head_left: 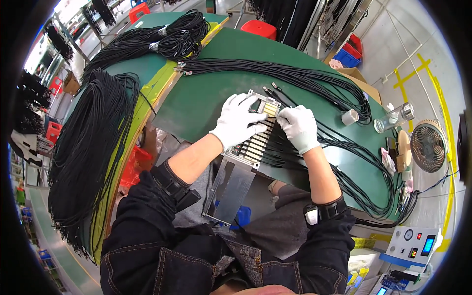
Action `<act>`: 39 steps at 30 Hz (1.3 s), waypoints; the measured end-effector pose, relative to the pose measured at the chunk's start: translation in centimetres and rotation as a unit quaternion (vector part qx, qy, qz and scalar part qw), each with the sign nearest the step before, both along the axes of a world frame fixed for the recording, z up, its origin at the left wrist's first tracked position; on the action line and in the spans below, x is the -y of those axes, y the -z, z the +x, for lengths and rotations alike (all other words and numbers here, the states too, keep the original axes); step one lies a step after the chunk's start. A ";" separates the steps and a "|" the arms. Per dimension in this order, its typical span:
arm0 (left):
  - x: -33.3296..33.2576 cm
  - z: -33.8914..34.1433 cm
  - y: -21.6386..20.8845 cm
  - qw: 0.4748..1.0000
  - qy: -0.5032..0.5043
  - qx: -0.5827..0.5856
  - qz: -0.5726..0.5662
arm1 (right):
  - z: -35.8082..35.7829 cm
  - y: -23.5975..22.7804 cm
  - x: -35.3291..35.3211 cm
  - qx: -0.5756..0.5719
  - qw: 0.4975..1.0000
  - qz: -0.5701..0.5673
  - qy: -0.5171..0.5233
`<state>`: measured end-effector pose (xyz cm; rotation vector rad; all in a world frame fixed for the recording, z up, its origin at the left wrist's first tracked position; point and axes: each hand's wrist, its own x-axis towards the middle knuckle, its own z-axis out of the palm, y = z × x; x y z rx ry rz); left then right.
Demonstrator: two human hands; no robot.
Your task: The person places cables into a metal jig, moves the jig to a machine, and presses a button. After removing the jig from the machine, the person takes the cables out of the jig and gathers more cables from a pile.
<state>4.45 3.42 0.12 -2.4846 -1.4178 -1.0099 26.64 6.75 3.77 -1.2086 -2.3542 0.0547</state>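
A long metal fixture (258,158) with a row of pale slots lies on the green table and reaches past its near edge. Black cables sit in several of the lower slots, their ends lined up side by side. My left hand (237,122), in a white glove, rests over the left side of the fixture with its fingers spread and the fingertips on the slots. My right hand (299,127), also gloved, is closed in a pinch at the fixture's right edge on a black cable (273,121); its fingers partly hide the cable end. Pale slots above the hands hold no cable.
Bundled black cables (275,68) lie across the back of the table (221,83), and more cables (359,147) run along the right. Large coils (93,142) cover the left bench. At right stand a white roll (350,117), a glass jar (393,118) and a fan (427,146).
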 end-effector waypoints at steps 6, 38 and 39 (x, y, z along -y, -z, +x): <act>-0.3 0.0 0.2 0.998 -0.005 -0.038 -0.052 | 1.6 0.4 -2.0 0.047 0.989 0.068 0.121; -0.9 -0.4 -0.7 0.959 0.052 0.271 -0.060 | -2.6 -1.2 1.0 -0.086 0.989 0.075 -0.094; -0.8 -0.4 -0.6 0.954 0.051 0.286 -0.067 | -3.1 -0.9 1.3 -0.077 0.988 0.098 -0.089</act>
